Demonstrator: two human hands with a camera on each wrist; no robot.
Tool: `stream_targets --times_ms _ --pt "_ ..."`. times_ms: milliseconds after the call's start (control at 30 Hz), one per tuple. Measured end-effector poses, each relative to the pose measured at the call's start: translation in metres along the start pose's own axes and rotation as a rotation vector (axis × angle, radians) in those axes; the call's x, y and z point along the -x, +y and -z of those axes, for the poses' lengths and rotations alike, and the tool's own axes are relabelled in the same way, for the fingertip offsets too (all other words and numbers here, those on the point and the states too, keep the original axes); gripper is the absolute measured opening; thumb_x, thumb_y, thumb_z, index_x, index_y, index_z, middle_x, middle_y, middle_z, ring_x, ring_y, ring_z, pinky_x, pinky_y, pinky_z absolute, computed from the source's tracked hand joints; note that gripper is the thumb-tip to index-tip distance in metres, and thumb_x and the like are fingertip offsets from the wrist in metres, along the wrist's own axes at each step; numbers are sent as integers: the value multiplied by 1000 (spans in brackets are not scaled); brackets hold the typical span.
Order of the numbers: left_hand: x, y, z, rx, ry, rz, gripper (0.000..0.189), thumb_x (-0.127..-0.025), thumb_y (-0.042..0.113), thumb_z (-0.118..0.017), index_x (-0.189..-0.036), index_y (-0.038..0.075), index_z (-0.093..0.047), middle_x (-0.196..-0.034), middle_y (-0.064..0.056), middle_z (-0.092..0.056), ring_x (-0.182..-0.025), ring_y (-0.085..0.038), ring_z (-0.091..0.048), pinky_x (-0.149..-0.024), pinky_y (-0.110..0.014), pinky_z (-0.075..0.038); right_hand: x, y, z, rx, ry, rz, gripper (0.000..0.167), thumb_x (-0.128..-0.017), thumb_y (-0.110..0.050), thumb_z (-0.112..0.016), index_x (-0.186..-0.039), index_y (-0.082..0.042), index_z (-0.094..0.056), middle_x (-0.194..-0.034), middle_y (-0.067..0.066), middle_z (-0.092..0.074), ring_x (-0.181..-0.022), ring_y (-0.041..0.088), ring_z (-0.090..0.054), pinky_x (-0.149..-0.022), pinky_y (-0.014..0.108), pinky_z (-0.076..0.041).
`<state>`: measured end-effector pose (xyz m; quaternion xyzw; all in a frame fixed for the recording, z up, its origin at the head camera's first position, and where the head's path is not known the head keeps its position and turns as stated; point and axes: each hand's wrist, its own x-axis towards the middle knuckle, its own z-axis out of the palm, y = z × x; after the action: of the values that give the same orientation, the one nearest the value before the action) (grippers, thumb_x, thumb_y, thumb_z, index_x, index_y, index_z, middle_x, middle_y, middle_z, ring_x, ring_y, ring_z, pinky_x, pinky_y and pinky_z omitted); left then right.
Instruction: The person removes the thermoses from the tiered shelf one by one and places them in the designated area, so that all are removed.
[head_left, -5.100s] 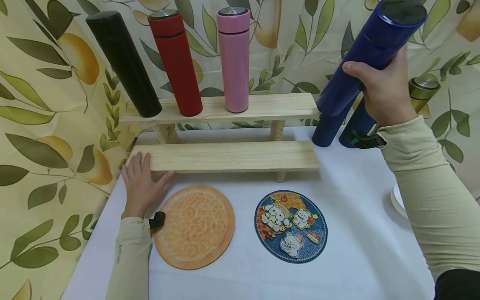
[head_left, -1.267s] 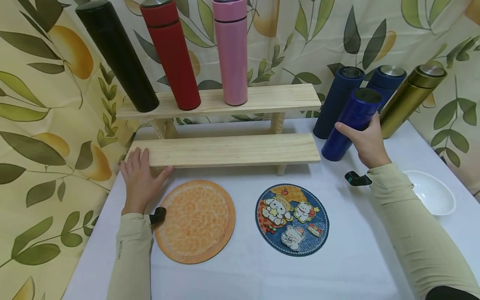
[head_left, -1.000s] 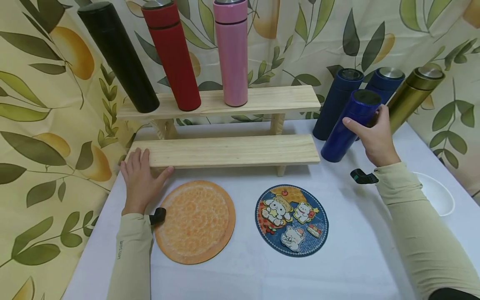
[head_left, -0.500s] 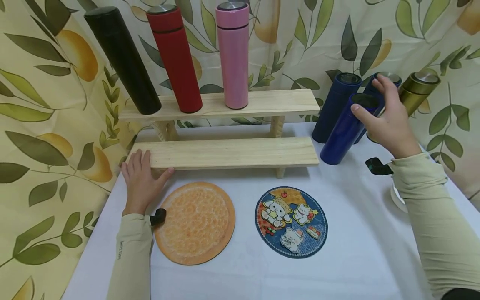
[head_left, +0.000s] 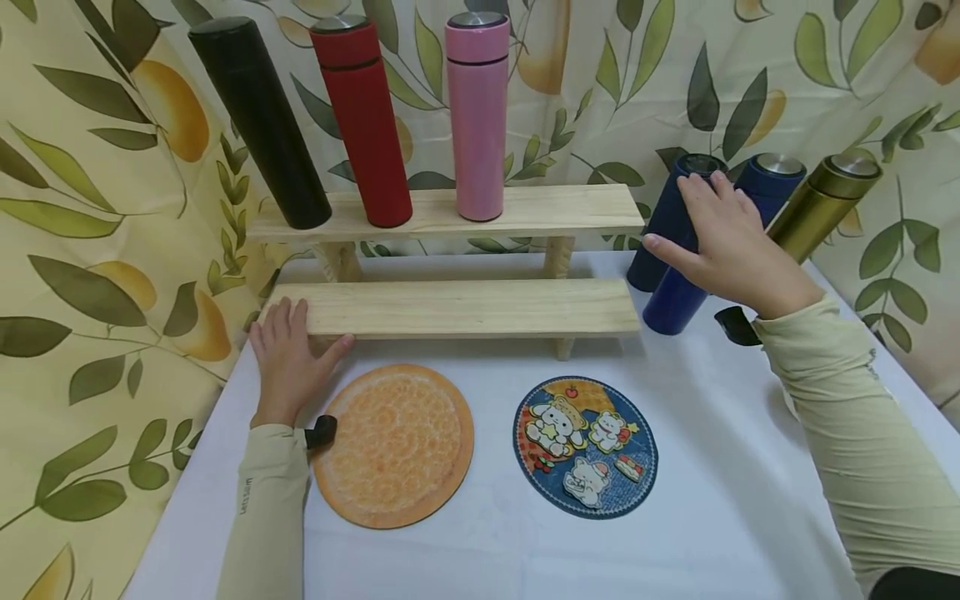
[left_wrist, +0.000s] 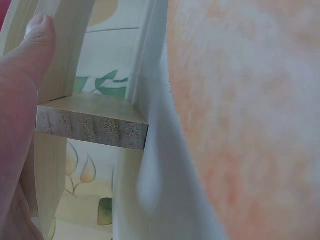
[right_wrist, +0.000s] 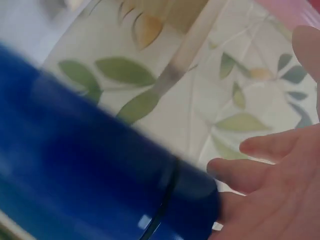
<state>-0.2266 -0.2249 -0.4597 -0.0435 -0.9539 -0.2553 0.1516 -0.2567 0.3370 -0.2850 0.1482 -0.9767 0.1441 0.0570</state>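
Leaf-printed cloth point(head_left: 570, 100) hangs behind our white table point(head_left: 480, 558) and its wooden stand point(head_left: 562, 208). Our glossy blue bottle point(head_left: 674, 302) stands just right of the stand, long axis upright, under our right hand point(head_left: 738, 250), the nearer one; those fingers point(right_wrist: 272, 146) are spread, contact with its cap point(right_wrist: 194, 202) unclear to us. Our left hand point(head_left: 292, 362) rests on the lower shelf point(head_left: 465, 307), fingers straight. We count one stand, two shelves, seven bottles point(head_left: 477, 133), two round mats point(head_left: 393, 450).

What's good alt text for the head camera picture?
A person's outspread right hand partly hides three blue bottles beside a gold bottle. The left hand rests on the lower wooden shelf; a black bottle, red bottle and pink bottle stand on the upper shelf.
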Motion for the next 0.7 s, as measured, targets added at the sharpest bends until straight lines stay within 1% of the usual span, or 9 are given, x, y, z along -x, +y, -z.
stream_targets --times_ms 167,200,300,400,433,533,633,700 --pt "-1 -1 0 -4 1 0 106 -96 64 -70 -164 -7 -30 -169 -34 -20 -159 -48 -12 -124 -64 9 -14 -22 -2 -88 -25 81 90 -111 -47 -54 -167 9 -10 -172 35 -9 -161 48 6 -126 63 3" --pt "-1 -1 0 -4 2 0 106 -96 64 -70 -164 -7 -30 -169 -33 -20 -159 -48 -12 -124 -64 9 -18 -27 -2 -116 -30 105 88 -111 -45 -54 -168 7 -12 -172 35 -11 -161 49 1 -126 63 -1" --pt "-1 -1 -1 -5 5 -1 106 -96 65 -69 -163 -7 -30 -169 -34 -20 -159 -47 -12 -125 -63 9 -25 -42 -3 -201 -79 133 86 -112 -45 -54 -171 -1 -9 -174 30 -7 -162 46 0 -126 64 -5" --pt "-1 0 -1 -3 9 0 104 -96 62 -71 -163 -7 -31 -169 -33 -21 -159 -47 -13 -125 -63 8 -34 -57 -5 -271 -129 145 86 -111 -46 -52 -173 -11 -5 -177 25 -3 -162 45 -2 -125 67 -8" --pt "-1 0 -1 -4 11 1 104 -96 60 -72 -163 -7 -31 -169 -33 -22 -159 -47 -13 -125 -63 8 -37 -61 -6 -285 -146 144 86 -111 -48 -52 -174 -13 -3 -177 21 0 -162 44 0 -125 67 -6" --pt "-1 0 -1 -5 11 3 102 -96 57 -73 -163 -7 -31 -169 -33 -21 -159 -47 -13 -125 -63 8 -46 -72 -10 -327 -161 175 85 -111 -48 -52 -174 -19 -3 -178 17 -6 -161 46 -11 -124 68 -13" --pt "-2 0 0 -7 6 7 103 -96 58 -73 -164 -7 -31 -169 -33 -21 -159 -47 -12 -125 -62 9 -55 -80 -16 -362 -168 198 85 -111 -49 -52 -174 -19 -4 -178 14 -8 -160 45 -18 -124 67 -17" --pt "-2 -1 0 -8 4 11 103 -96 58 -72 -164 -7 -30 -170 -33 -20 -159 -47 -11 -125 -62 9 -61 -85 -19 -382 -175 206 85 -111 -49 -51 -174 -17 -5 -179 12 -7 -161 43 -17 -125 66 -16"
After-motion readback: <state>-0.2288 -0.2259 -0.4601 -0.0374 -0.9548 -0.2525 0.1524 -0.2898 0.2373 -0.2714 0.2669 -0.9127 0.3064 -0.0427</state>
